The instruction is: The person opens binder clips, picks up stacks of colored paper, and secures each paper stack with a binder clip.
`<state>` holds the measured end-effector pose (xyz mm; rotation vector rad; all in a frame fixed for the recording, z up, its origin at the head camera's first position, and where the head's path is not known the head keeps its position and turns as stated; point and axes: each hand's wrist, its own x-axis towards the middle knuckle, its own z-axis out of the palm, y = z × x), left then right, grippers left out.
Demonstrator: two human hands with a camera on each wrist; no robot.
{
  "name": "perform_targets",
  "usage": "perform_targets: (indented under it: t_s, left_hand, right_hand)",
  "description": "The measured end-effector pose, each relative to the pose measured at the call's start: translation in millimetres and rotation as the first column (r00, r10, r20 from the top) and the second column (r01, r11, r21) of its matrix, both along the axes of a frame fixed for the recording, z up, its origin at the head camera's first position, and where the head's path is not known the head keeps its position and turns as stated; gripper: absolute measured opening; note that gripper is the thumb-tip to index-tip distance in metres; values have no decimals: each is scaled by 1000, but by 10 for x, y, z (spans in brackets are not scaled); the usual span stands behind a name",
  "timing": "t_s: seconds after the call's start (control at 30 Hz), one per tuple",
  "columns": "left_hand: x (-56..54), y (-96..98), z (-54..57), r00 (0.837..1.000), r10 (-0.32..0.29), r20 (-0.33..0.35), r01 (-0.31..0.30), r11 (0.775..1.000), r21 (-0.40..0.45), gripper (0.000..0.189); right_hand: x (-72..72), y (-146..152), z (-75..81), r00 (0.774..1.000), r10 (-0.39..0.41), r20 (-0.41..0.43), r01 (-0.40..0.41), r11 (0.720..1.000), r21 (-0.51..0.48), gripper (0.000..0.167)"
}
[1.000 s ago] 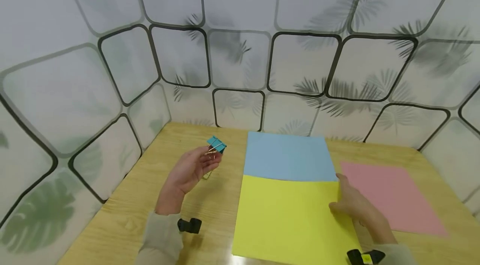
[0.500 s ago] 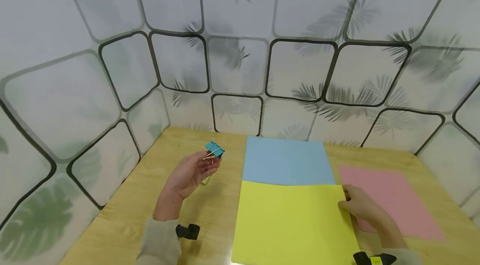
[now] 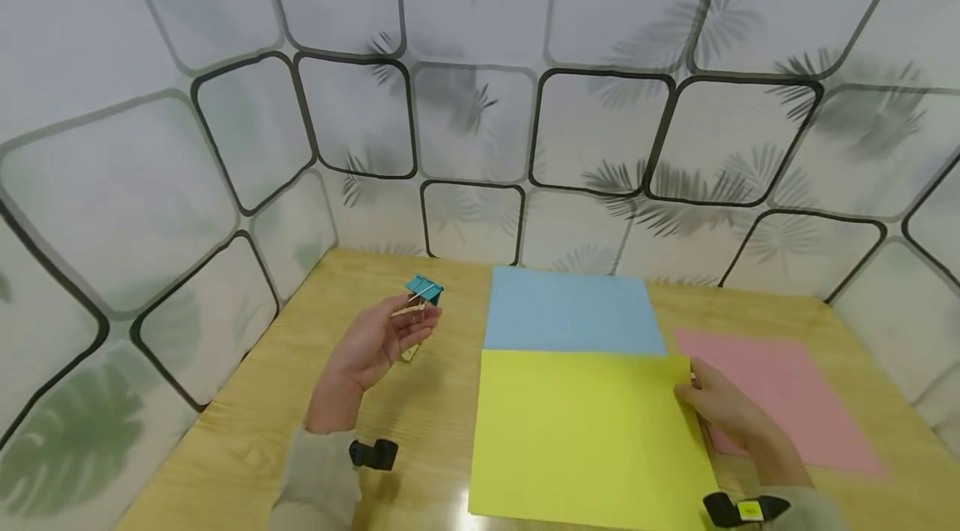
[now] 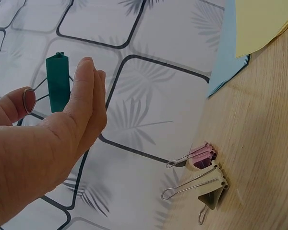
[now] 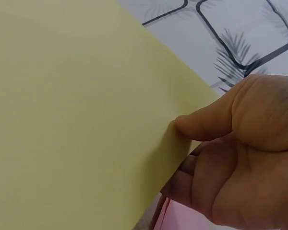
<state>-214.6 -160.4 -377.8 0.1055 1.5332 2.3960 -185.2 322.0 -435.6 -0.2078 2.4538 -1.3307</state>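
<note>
My left hand (image 3: 371, 343) holds a teal binder clip (image 4: 58, 84) by its wire handles, between thumb and fingers, raised above the table. At the right, my right hand (image 3: 738, 406) pinches the upper right edge of the yellow paper (image 3: 585, 431), thumb on top and fingers beneath. Behind the yellow paper, partly covered by it, lies blue paper (image 3: 573, 310). Under and beside the right hand is pink paper (image 3: 780, 398). In the left wrist view, a cream binder clip (image 4: 212, 187) and a pink binder clip (image 4: 203, 155) stand on the table.
The wooden table (image 3: 262, 423) meets a patterned cloth wall (image 3: 472, 131) at its back and left side. In the head view, the left hand mostly hides the loose clips. Black straps with small devices circle both wrists.
My right hand has shifted slightly right and now pinches the yellow paper's edge, whose top edge has lifted and straightened over the blue paper. The left hand stays nearly still with the teal clip.
</note>
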Motion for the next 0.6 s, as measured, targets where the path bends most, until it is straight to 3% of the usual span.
perform_targets:
  t_s: [0.17, 0.4, 0.6]
  left_hand:
    - [-4, 4, -2, 1000, 2, 3, -2, 1000, 11, 43]
    - [-32, 19, -30, 1000, -11, 0, 11, 999, 30, 41]
    - [-46, 15, -21, 1000, -4, 0, 4, 999, 54, 29]
  right_hand:
    - [10, -14, -44, 999, -2, -54, 0, 999, -40, 53]
    - [12, -113, -56, 988, -96, -124, 88, 994, -65, 39]
    - [-42, -184, -21, 968, -135, -210, 141, 990, 13, 21]
